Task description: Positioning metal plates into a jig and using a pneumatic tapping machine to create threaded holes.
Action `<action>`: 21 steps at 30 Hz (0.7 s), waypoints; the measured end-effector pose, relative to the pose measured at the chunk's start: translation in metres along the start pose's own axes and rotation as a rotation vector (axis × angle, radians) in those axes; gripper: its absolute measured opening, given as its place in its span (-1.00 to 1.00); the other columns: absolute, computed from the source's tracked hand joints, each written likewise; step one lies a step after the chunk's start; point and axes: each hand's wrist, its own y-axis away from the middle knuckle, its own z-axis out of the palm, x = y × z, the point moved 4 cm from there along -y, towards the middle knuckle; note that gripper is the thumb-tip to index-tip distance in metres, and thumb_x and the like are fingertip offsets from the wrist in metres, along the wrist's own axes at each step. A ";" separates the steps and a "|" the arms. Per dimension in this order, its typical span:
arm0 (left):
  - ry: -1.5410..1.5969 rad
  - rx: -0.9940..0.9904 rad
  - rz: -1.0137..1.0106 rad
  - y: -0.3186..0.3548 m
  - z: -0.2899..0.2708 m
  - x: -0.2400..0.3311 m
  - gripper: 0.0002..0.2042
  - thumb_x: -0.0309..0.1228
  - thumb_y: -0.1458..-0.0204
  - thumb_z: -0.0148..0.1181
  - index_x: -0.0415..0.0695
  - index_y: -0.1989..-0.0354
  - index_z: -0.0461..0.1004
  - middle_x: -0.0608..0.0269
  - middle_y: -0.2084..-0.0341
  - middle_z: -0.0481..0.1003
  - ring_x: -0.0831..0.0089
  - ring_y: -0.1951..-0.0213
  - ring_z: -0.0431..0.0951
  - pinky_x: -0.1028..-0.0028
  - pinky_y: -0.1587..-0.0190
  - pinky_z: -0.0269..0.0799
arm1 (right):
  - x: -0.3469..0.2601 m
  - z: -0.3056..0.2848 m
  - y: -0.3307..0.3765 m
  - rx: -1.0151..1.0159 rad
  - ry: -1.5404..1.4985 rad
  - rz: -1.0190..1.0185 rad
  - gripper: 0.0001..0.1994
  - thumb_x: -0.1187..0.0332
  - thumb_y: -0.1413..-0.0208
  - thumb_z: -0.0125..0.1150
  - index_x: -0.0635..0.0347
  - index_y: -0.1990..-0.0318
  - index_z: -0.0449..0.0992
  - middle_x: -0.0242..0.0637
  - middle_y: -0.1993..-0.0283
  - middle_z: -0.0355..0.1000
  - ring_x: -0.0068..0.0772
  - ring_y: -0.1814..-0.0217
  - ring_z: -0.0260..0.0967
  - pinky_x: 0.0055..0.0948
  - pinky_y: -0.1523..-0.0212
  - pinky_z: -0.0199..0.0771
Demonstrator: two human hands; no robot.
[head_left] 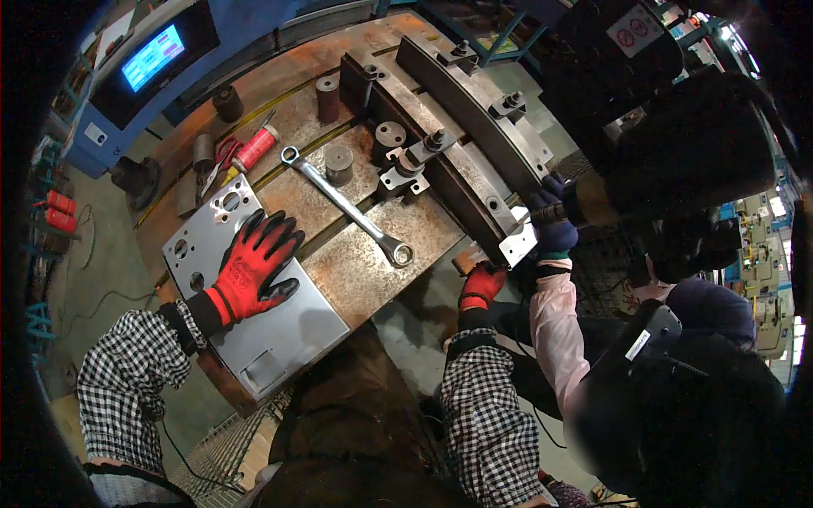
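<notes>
Two checked sleeves end in red gloves: left hand (254,267) spread flat, gripping nothing, on one grey drilled plate (279,334) left of one wrench (347,206) on the rusty table (373,262), right hand (481,286) clenched on a half-hidden brown block (464,261) right of the wrench.

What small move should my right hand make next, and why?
Probably just hold steady. Your right hand grips a small part at the table's edge, right below the bracket that a co-worker's blue-gloved hand is working on; your left hand braces on the plate.
</notes>
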 end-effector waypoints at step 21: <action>-0.001 0.017 0.010 0.000 0.001 0.001 -0.13 0.01 -0.21 0.33 -0.09 -0.69 0.30 -0.13 -0.67 0.25 -0.22 -0.70 0.15 -0.27 -0.74 -0.10 | -0.006 -0.005 0.003 -0.026 0.068 -0.121 -0.68 0.07 -0.56 0.31 0.05 -0.22 0.58 -0.51 0.00 0.50 -0.50 -0.03 0.45 -0.38 -0.04 0.41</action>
